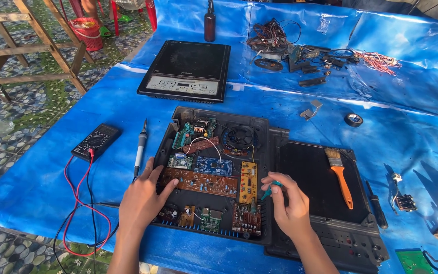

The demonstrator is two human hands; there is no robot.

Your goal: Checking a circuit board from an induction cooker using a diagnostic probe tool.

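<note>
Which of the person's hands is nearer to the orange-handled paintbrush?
Right. The right hand sits just left of the orange-handled paintbrush, holding a small teal tool; the left hand is farther left, across the circuit boards.

The blue tarp (102, 109) looks like thin plastic sheeting, shiny and wrinkled. The open cooker base (176, 129) is matt black plastic, packed with brown, blue and yellow circuit boards (198, 181) that look dull and bumpy. At 12 o'clock the second cooktop (188, 61) has a glossy dark glass-like top. At 3 o'clock the paintbrush (341, 175) has a smooth orange plastic handle, pale bristles. At 10 o'clock, rough bare wooden frames (31, 48).
</note>
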